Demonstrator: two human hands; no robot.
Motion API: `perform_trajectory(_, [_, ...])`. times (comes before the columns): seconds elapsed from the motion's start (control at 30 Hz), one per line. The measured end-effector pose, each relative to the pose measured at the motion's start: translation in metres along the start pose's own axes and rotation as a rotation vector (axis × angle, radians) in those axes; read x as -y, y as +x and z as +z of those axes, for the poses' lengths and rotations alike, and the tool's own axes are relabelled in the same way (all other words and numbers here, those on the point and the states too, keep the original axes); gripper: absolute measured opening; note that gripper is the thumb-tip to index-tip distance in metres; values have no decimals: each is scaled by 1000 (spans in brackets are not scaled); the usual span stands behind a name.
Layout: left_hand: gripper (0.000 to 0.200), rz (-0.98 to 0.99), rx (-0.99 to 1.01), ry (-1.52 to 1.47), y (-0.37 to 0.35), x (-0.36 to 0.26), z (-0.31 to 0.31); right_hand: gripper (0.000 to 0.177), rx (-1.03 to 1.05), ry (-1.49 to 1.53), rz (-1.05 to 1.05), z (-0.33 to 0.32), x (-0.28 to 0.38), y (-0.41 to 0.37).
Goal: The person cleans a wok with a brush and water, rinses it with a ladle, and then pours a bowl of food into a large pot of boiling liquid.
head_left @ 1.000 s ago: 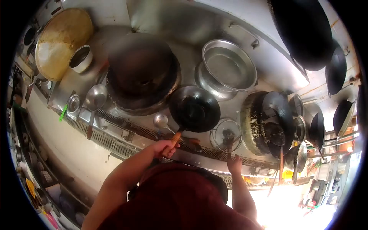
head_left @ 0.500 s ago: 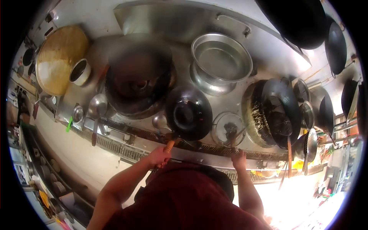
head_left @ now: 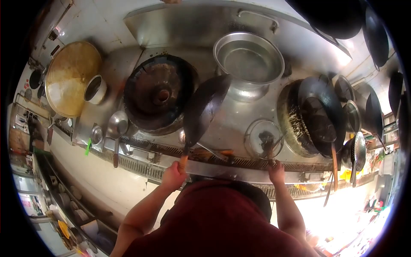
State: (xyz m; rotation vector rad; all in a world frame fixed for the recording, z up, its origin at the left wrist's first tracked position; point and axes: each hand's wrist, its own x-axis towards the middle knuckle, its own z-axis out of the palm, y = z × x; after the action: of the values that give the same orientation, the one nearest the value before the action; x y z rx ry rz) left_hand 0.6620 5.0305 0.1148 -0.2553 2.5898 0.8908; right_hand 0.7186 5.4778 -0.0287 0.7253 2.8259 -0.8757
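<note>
My left hand [head_left: 174, 176] is wrapped around the wooden handle of a dark wok [head_left: 206, 109]. The wok is tipped steeply onto its side, beside the black burner ring [head_left: 160, 96], and overlaps the ring's right edge in this view. My right hand [head_left: 277, 172] grips the handle of a tool with a dark, ragged head [head_left: 266, 138]; I cannot tell its exact kind. That head lies over a round shallow pan [head_left: 252, 150] at the stove's front. A metal utensil [head_left: 212, 150] rests along the front edge, between my hands.
A large metal basin [head_left: 248, 60] of clear liquid stands at the back. To the right, another wok [head_left: 317, 115] leans on a crusted burner ring [head_left: 291, 124]. On the left are a ladle [head_left: 117, 128], a small pot [head_left: 95, 90] and a big round lid [head_left: 70, 79].
The wok has gone from facing up to standing tilted on its side. Haze over the left burner has thinned, uncovering its centre. My right hand keeps its grip beside the shallow pan.
</note>
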Motion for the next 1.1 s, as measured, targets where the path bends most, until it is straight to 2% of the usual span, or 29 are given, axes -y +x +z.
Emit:
perform_trajectory(0.13, [30,4,-39,84,1,-2,-4,56,-16,-21,3,-2,-1,-1])
perform_trajectory(0.63, [30,29,22,111,4,-1,12,59,-65,28,27,-11,-2,-10])
perform_trajectory(0.83, [31,26,91,254,24,3,24,59,-38,45,66,-13,-2,-7])
perform_trajectory(0.9, [31,-40,122,334,26,-3,27,59,-28,50,74,-14,-2,-2])
perform_trajectory(0.97, [31,-14,109,304,24,-2,30,59,-54,27,-26,-11,-7,2])
perform_trajectory(1.1, [29,-38,81,236,6,-29,14,57,-79,9,18,-26,17,3])
